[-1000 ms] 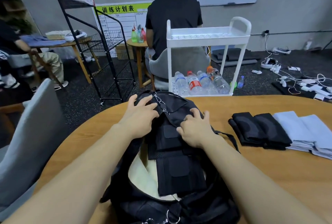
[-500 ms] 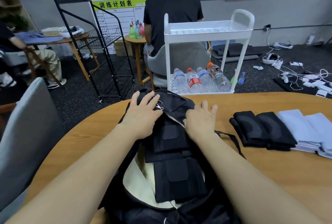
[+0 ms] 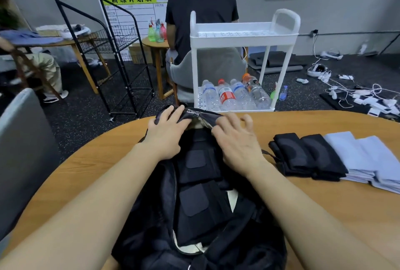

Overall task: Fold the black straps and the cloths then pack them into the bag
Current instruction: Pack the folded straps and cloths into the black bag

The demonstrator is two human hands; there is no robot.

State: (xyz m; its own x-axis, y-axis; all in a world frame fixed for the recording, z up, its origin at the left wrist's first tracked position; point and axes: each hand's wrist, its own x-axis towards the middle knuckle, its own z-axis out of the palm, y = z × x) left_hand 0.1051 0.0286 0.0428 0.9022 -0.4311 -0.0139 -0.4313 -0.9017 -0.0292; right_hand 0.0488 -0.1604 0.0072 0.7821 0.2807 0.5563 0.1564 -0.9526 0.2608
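The bag (image 3: 151, 222) lies open on the table (image 3: 86, 174) with folded straps (image 3: 199, 194) inside. Both hands have slid from the straps to its far rim: the left hand (image 3: 166, 131) now grips the zipper edge, the right hand (image 3: 236, 139) rests flat beside it, fingers spread. More straps (image 3: 307, 155) and cloths (image 3: 368, 157) wait to the right, so packing looks unfinished

My black bag, half packed, with folded straps and cloths waiting beside it.
The bag (image 3: 155, 222) lies open in front of me on the table, black straps (image 3: 195, 185) laid flat inside along its pale lining. To its right sit folded black straps (image 3: 307, 155), then folded light-blue cloths (image 3: 365, 157) touching them.
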